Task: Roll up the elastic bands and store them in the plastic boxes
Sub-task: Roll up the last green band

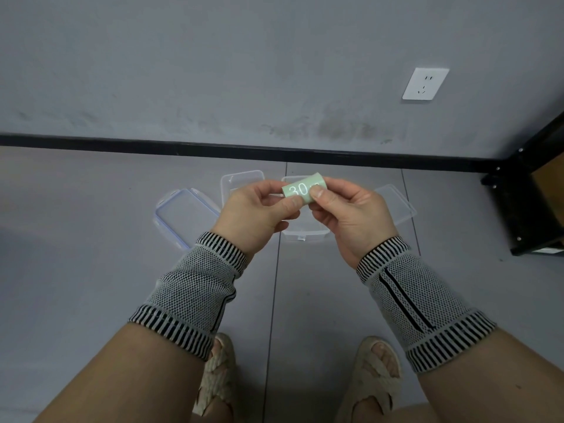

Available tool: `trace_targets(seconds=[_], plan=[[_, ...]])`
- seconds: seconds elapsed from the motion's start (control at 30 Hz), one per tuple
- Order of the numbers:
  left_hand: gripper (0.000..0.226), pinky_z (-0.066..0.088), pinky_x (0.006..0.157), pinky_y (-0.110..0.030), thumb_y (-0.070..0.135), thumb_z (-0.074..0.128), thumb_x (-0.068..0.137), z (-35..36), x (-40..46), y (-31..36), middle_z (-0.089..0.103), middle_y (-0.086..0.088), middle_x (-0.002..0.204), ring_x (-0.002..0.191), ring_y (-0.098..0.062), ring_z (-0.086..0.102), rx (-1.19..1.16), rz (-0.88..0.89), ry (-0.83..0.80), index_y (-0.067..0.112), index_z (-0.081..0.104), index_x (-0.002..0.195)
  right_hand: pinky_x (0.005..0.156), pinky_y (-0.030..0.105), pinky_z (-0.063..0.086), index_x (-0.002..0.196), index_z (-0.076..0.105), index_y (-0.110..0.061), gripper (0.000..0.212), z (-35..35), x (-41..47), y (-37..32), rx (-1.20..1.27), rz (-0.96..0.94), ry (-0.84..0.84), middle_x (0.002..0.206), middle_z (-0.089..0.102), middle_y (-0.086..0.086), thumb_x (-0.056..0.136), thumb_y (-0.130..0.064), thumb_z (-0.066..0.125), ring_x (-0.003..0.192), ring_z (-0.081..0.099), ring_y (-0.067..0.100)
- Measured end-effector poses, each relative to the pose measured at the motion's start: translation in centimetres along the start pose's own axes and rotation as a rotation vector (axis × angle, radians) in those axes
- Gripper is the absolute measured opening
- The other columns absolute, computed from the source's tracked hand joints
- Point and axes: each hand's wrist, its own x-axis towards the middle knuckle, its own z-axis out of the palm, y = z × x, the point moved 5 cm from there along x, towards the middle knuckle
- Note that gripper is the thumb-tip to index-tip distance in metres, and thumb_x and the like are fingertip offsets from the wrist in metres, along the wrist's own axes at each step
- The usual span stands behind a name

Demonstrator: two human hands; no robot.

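A pale green elastic band (300,188), rolled into a short cylinder with "30" printed on it, is held up between both hands above the floor. My left hand (259,213) pinches its left end with thumb and fingers. My right hand (348,213) pinches its right side, thumb on top. Below the hands, clear plastic boxes lie on the grey floor: one box (305,233) directly under the roll and another (241,180) behind my left hand. A blue-edged lid (183,216) lies to the left and a clear lid (396,203) to the right.
A grey wall with a black skirting board (183,146) runs across the back, with a white socket (425,83) on it. A black metal shelf frame (525,203) stands at the right. My sandalled feet (375,370) are at the bottom.
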Motion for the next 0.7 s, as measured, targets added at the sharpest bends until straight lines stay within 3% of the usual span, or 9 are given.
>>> trace_targets(seconds=[0.17, 0.43, 0.7], plan=[[0.014, 0.054, 0.07, -0.026, 0.015, 0.069, 0.082, 0.0, 0.0, -0.2, 0.071, -0.001, 0.082, 0.075, -0.009, 0.068, 0.005, 0.01, 0.015, 0.019, 0.064, 0.094, 0.076, 0.026, 0.053, 0.101, 0.069, -0.01, 0.017, 0.1, 0.1, 0.3, 0.012, 0.015, 0.01, 0.081, 0.071, 0.003, 0.085, -0.006, 0.066, 0.075, 0.064, 0.011], [0.026, 0.05, 0.065, -0.028, 0.015, 0.075, 0.077, 0.3, 0.8, -3.4, 0.071, -0.006, 0.081, 0.073, -0.014, 0.068, -0.103, -0.16, 0.129, 0.007, 0.062, 0.099, 0.075, 0.026, 0.053, 0.106, 0.064, -0.007, 0.019, -0.3, 0.4, 3.0, 0.209, 0.347, 0.027, 0.09, 0.069, 0.006, 0.086, -0.006, 0.064, 0.079, 0.063, 0.014], [0.031, 0.051, 0.067, -0.027, 0.017, 0.074, 0.08, 1.1, 4.4, -6.5, 0.07, -0.006, 0.086, 0.074, -0.012, 0.067, -0.101, -0.303, 0.154, 0.01, 0.063, 0.108, 0.077, 0.029, 0.055, 0.097, 0.063, -0.007, 0.014, -2.0, 3.5, 5.2, 0.121, 0.45, 0.158, 0.088, 0.068, 0.009, 0.084, -0.005, 0.068, 0.078, 0.063, 0.017]])
